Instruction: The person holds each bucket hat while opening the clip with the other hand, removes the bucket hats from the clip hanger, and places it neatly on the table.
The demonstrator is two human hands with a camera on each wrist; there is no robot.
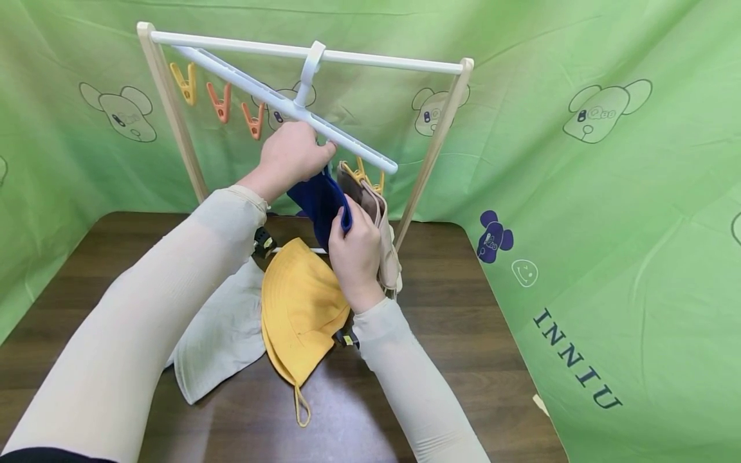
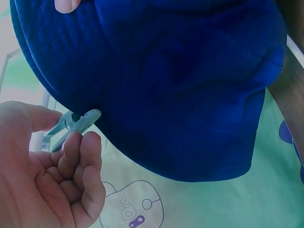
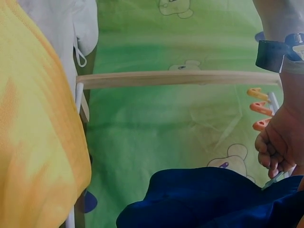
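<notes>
Clearly, right fingers point(image 1: 358, 217) pinch the blue hat point(image 1: 316, 204) at its edge.

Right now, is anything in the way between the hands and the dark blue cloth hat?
Only a pale green plastic clip, pinched in the left hand at the edge of the hat; the right hand grips it directly.

A blue hat point(image 2: 180, 95), a yellow hat point(image 1: 301, 302), a pale grey cloth point(image 1: 222, 341) and a pale blue-green peg point(image 2: 84, 124) are seen. The green backdrop point(image 1: 666, 212) is printed with outlined bears and dark lettering point(image 1: 576, 360); the brown tabletop point(image 1: 463, 360) is streaked with grain.
</notes>
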